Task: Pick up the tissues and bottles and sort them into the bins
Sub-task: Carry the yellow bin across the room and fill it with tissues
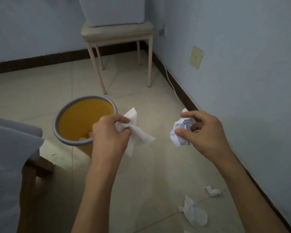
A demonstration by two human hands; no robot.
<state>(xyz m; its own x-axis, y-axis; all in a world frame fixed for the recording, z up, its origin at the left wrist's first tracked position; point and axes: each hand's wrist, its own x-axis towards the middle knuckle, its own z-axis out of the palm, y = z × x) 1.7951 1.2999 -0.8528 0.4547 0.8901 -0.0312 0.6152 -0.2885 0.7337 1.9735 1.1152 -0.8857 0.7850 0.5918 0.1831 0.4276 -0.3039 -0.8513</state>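
- The tiled floor fills most of the view, meeting pale walls at a dark skirting.
- A pale stool stands in the far corner with a white box on its seat.
- A yellow bin with a grey rim stands left of centre, with pale scraps at its bottom.
- The left hand, just right of the bin's rim, grips a loose tissue in curled fingers.
- The right hand pinches a crumpled tissue between thumb and fingertips.
- Two more tissues lie on the floor near the right wall, a larger one and a smaller one.
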